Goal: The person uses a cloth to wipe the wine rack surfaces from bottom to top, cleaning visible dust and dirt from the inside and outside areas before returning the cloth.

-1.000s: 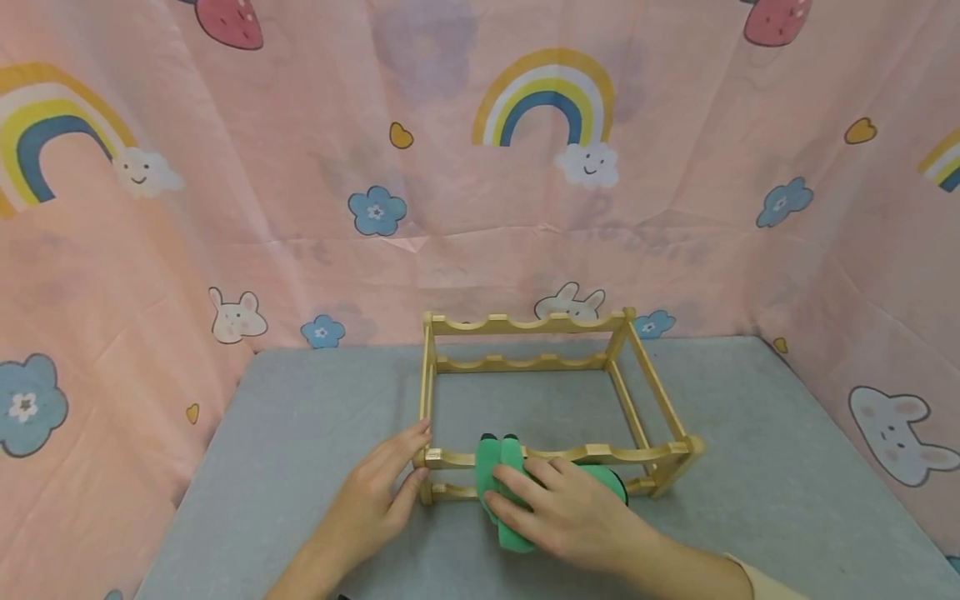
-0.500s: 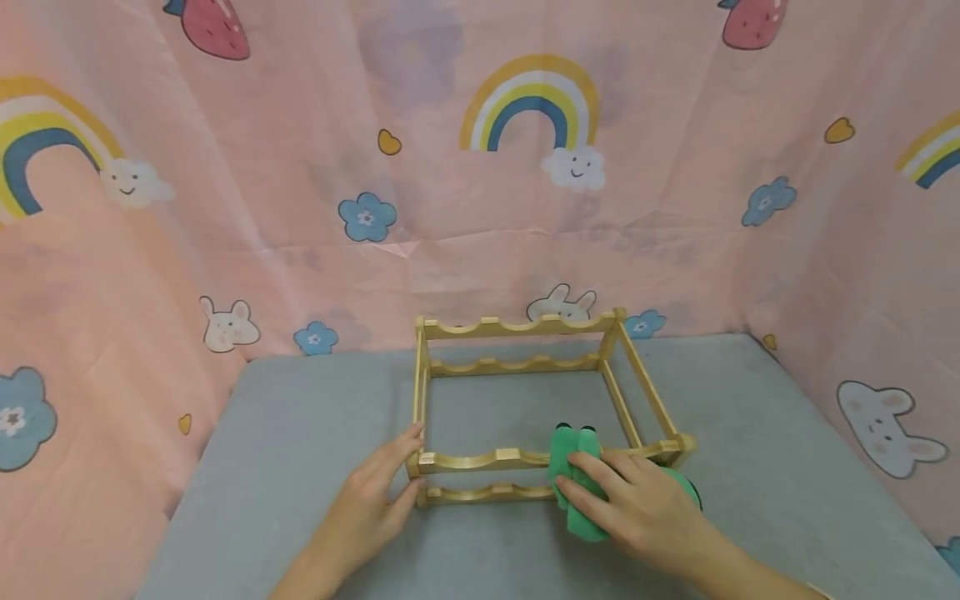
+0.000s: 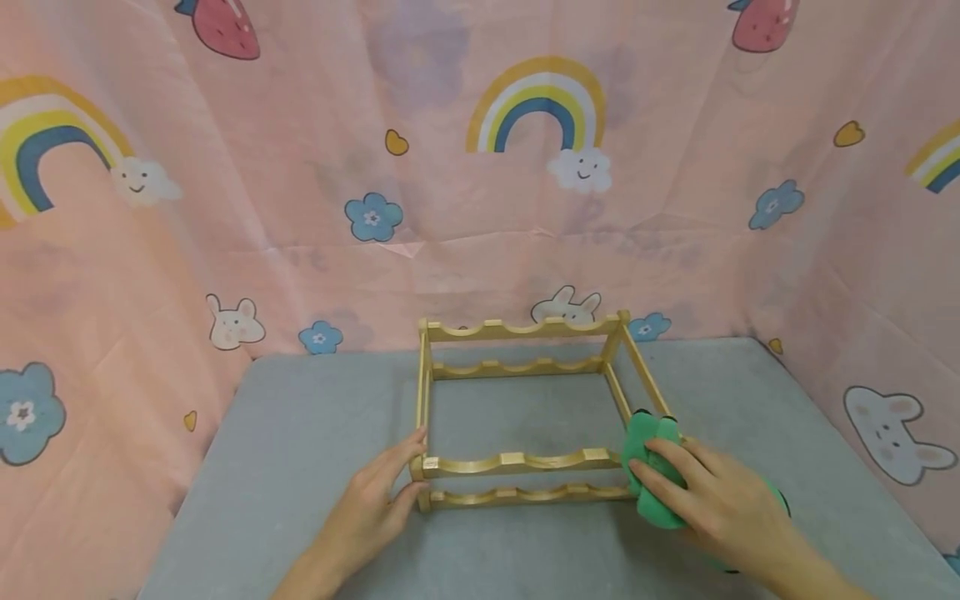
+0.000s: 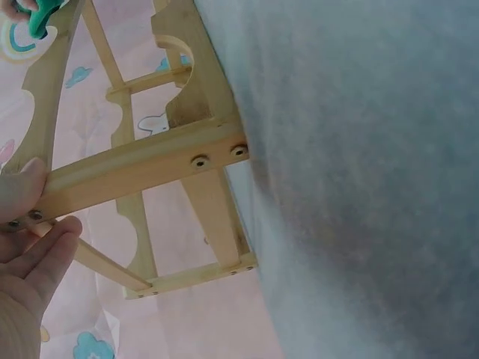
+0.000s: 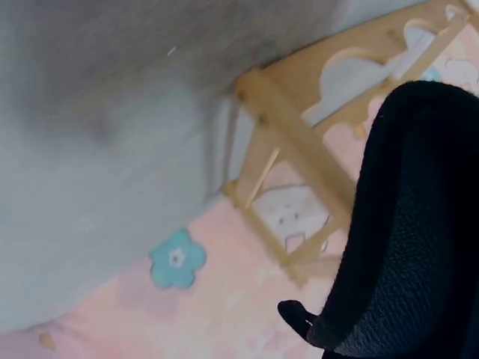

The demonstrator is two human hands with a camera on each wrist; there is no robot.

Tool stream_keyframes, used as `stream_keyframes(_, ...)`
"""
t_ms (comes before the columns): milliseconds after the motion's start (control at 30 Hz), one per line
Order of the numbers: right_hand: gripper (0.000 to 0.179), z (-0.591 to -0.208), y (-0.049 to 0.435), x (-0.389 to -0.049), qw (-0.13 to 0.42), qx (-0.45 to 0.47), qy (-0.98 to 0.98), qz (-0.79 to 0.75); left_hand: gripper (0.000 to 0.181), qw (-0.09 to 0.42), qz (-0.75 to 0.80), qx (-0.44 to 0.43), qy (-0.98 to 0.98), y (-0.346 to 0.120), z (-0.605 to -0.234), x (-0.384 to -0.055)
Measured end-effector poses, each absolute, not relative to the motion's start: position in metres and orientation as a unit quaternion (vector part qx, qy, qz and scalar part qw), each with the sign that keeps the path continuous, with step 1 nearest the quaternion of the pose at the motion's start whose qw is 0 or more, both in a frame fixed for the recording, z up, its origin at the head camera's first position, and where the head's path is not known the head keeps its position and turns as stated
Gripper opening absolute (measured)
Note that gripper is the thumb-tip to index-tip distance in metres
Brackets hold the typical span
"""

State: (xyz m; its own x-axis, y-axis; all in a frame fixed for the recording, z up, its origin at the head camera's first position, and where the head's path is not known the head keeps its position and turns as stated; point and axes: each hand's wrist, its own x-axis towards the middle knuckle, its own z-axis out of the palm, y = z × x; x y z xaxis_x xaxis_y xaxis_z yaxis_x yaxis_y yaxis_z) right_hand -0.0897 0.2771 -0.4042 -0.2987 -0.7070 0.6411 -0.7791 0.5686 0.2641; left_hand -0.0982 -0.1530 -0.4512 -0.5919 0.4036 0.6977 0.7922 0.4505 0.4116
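Note:
A wooden wine rack (image 3: 512, 462) with scalloped rails stands on the table. My left hand (image 3: 369, 510) holds its front left corner; in the left wrist view the thumb and fingers pinch the end of its post (image 4: 127, 173). My right hand (image 3: 723, 504) grips a folded green cloth (image 3: 639, 435) with black edging at the rack's front right corner, covering that corner in the head view. Close up in the right wrist view, the cloth (image 5: 412, 262) looks dark and fleecy, with a small loop at its edge, and hides the right hand.
The grey-covered table (image 3: 315, 417) reaches back to a pink curtain (image 3: 300, 167) printed with rainbows, flowers and rabbits. The curtain also hangs along both sides. The rack's back rails (image 3: 525, 331) stand near the far table edge.
My right hand has slid the green cloth rightward along the rack's front rail, from left of its middle to the right corner. My left hand keeps its hold on the left corner.

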Motion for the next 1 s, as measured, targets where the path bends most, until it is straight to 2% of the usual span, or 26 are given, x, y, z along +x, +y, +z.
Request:
stream_keyframes(200, 0.050, -0.390, 0.293, -0.091, 0.365, 0.457, -0.810, 0.048, 0.078, 0.278, -0.356, -0.392, -0.801, -0.156, -0.445, -0.098)
stream_keyframes(433, 0.050, -0.350, 0.282, -0.106, 0.343, 0.477, -0.808, 0.034, 0.085, 0.280, -0.334, -0.405, -0.803, -0.163, -0.441, -0.097)
stream_keyframes(500, 0.044, -0.339, 0.275, -0.114, 0.335, 0.485, -0.807, 0.029, 0.086, 0.276, -0.332, -0.410, -0.803, -0.165, -0.439, -0.096)
stream_keyframes(567, 0.046, -0.329, 0.267, -0.123, 0.335, 0.494, -0.802, 0.023, 0.086, 0.267, -0.332, -0.415, -0.804, -0.165, -0.436, -0.094)
stream_keyframes(700, 0.077, -0.315, 0.249, -0.144, 0.329, 0.512, -0.793, 0.013, 0.082, 0.247, -0.333, -0.411, -0.812, -0.166, -0.431, -0.090)
stream_keyframes(900, 0.071, -0.306, 0.224, -0.173, 0.311, 0.543, -0.780, -0.004, 0.076, 0.241, -0.325, -0.402, -0.821, -0.166, -0.428, -0.088)
stream_keyframes(1000, 0.067, -0.305, 0.211, -0.186, 0.275, 0.545, -0.791, -0.032, 0.069, 0.239, -0.326, -0.404, -0.820, -0.166, -0.427, -0.088)
